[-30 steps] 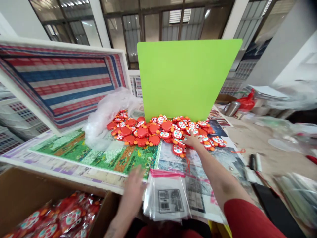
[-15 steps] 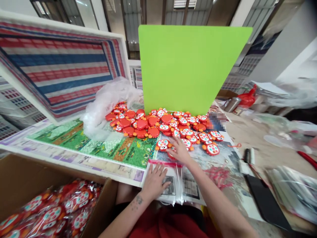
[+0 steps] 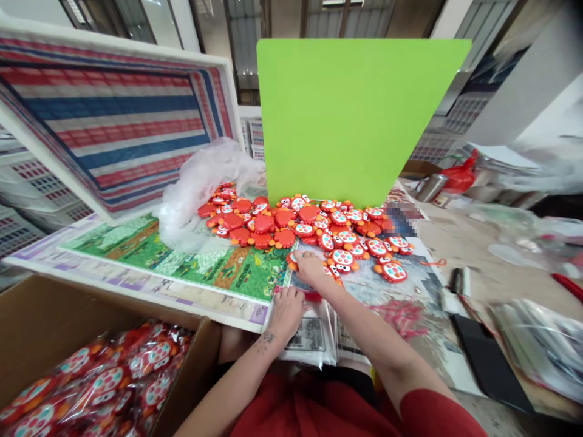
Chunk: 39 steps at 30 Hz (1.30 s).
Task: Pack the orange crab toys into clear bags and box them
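Observation:
A heap of red crab-shaped toys [image 3: 319, 227] with white spotted faces lies on the table in front of a green board [image 3: 350, 115]. My right hand [image 3: 311, 268] is closed over one crab toy [image 3: 292, 259] at the near edge of the heap. My left hand [image 3: 286, 311] rests just below it, fingers curled at the red-zipped top of a stack of clear plastic bags [image 3: 314, 331] with printed labels. The two hands almost touch.
A cardboard box [image 3: 40, 315] at lower left holds several bagged crab toys [image 3: 91, 388]. A crumpled clear plastic sheet [image 3: 200, 188] lies left of the heap. A striped framed panel [image 3: 104, 121] leans at left. A metal cup [image 3: 430, 187], red bag [image 3: 460, 176] and a black tool [image 3: 458, 282] sit at right.
My right hand has drawn back from the heap toward me with a crab toy. My left hand moved up onto the top of the bag stack and curled its fingers.

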Available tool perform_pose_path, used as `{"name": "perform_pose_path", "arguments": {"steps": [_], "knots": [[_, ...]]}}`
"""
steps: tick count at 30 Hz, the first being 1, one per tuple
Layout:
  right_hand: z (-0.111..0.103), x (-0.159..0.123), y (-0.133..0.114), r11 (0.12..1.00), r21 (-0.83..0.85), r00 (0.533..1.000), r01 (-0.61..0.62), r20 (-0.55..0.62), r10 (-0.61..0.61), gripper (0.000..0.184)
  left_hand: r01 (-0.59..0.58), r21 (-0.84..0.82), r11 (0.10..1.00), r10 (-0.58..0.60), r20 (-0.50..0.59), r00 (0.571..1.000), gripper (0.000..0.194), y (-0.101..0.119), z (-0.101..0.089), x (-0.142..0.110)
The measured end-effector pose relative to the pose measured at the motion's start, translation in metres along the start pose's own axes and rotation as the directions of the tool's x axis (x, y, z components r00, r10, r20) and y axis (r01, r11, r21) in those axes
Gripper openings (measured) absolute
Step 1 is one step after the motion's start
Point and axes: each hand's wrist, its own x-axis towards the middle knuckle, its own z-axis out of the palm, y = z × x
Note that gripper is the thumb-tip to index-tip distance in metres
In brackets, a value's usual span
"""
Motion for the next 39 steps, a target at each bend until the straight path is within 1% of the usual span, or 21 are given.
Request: {"name": "perform_pose_path", "arguments": {"steps": [2,4,5,6,7,8,9,11,13,15,17,18,20,22,24,26,30,33,35,37,39], "knots": [[-0.005,-0.001,0.007,1.0,0.022,1.0,0.002,0.023,-0.003,0.04,-0.011,-0.008,1.0,0.011,0.002,1.0,0.022,0.001,0.003,-0.001],[-0.011,-0.005,0.018,0.989,0.146,0.999,0.009,-0.049,-0.002,0.039,-0.033,-0.048,0.998,0.033,-0.014,0.999,0.017,0.001,0.005,-0.004],[-0.014,-0.008,0.023,0.963,0.269,0.993,0.023,-0.116,0.009,0.039,-0.037,-0.086,0.996,0.035,-0.028,0.999,0.015,0.001,0.007,-0.005],[-0.018,-0.013,0.028,0.904,0.426,0.981,0.046,-0.188,0.039,0.039,-0.031,-0.138,0.99,0.025,-0.044,0.999,0.014,0.0,0.008,-0.007],[-0.022,-0.019,0.033,0.802,0.593,0.967,0.074,-0.239,0.088,0.039,-0.015,-0.2,0.98,0.003,-0.06,0.998,0.014,0.0,0.008,-0.008],[-0.026,-0.026,0.036,0.666,0.74,0.957,0.095,-0.252,0.144,0.039,0.012,-0.266,0.964,-0.033,-0.073,0.997,0.017,-0.001,0.009,-0.009],[-0.029,-0.033,0.038,0.523,0.847,0.957,0.097,-0.224,0.187,0.039,0.039,-0.329,0.944,-0.068,-0.079,0.994,0.026,-0.002,0.009,-0.009],[-0.037,-0.05,0.04,0.266,0.962,0.97,0.059,-0.118,0.212,0.04,0.061,-0.423,0.904,-0.105,-0.08,0.991,0.049,-0.004,0.008,-0.009],[-0.042,-0.066,0.038,0.09,0.995,0.976,0.038,-0.056,0.212,0.041,0.051,-0.46,0.886,-0.098,-0.079,0.992,0.063,-0.005,0.007,-0.009],[-0.044,-0.078,0.033,-0.021,0.998,0.974,0.053,-0.047,0.224,0.05,0.026,-0.448,0.894,-0.073,-0.088,0.993,0.062,-0.005,0.006,-0.009],[-0.043,-0.084,0.026,-0.103,0.993,0.97,0.065,-0.038,0.24,0.06,-0.001,-0.397,0.918,-0.039,-0.092,0.995,0.051,-0.005,0.006,-0.009],[-0.042,-0.085,0.022,-0.136,0.989,0.969,0.064,-0.029,0.246,0.06,-0.017,-0.364,0.931,-0.017,-0.09,0.996,0.044,-0.005,0.006,-0.009],[-0.037,-0.083,0.013,-0.184,0.98,0.966,0.074,-0.025,0.259,0.052,-0.052,-0.309,0.95,0.025,-0.088,0.996,0.034,-0.004,0.007,-0.01],[-0.033,-0.079,0.007,-0.181,0.978,0.963,0.106,-0.055,0.263,0.045,-0.085,-0.289,0.953,0.058,-0.1,0.993,0.036,-0.005,0.008,-0.01],[-0.029,-0.074,0.004,-0.12,0.984,0.964,0.129,-0.097,0.246,0.042,-0.117,-0.287,0.951,0.085,-0.122,0.989,0.043,-0.005,0.009,-0.01],[-0.025,-0.069,0.007,-0.011,0.992,0.966,0.128,-0.122,0.228,0.043,-0.144,-0.274,0.951,0.11,-0.136,0.985,0.04,-0.006,0.009,-0.011],[-0.009,-0.068,0.022,0.28,0.951,0.969,0.131,-0.183,0.167,0.053,-0.196,-0.237,0.952,0.164,-0.15,0.975,0.016,-0.006,0.01,-0.011],[0.006,-0.073,0.033,0.426,0.891,0.972,0.159,-0.217,0.092,0.046,-0.23,-0.23,0.946,0.176,-0.232,0.957,0.009,-0.005,0.011,-0.012],[0.013,-0.076,0.038,0.465,0.87,0.976,0.164,-0.212,0.054,0.041,-0.265,-0.196,0.944,0.196,-0.313,0.929,0.01,-0.004,0.012,-0.014],[0.018,-0.077,0.04,0.477,0.864,0.975,0.163,-0.214,0.053,0.04,-0.352,-0.139,0.926,0.283,-0.364,0.887,0.011,-0.003,0.012,-0.016],[0.019,-0.076,0.04,0.477,0.863,0.97,0.168,-0.23,0.074,0.039,-0.46,-0.115,0.88,0.399,-0.344,0.85,0.013,-0.002,0.012,-0.018]]}}
